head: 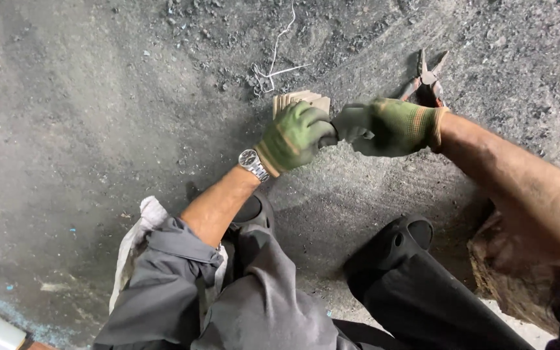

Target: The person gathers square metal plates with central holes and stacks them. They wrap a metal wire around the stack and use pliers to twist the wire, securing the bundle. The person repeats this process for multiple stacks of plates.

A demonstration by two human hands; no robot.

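My left hand (294, 135), in a green and grey work glove with a silver wristwatch (253, 164) at the wrist, is closed around a stack of thin tan wooden pieces (301, 100) that fan out above its fingers. Gloved the same way, my right hand (387, 126) meets it from the right, fingers pinching at the stack's side. Both hands hover low over the dark gritty ground (98, 116).
Red-handled pliers (428, 79) lie open on the ground just behind my right wrist. A tangle of thin white wire (272, 68) lies beyond the stack. My black shoes (404, 236) and grey trousers fill the foreground; a brown rock (510, 279) sits at right.
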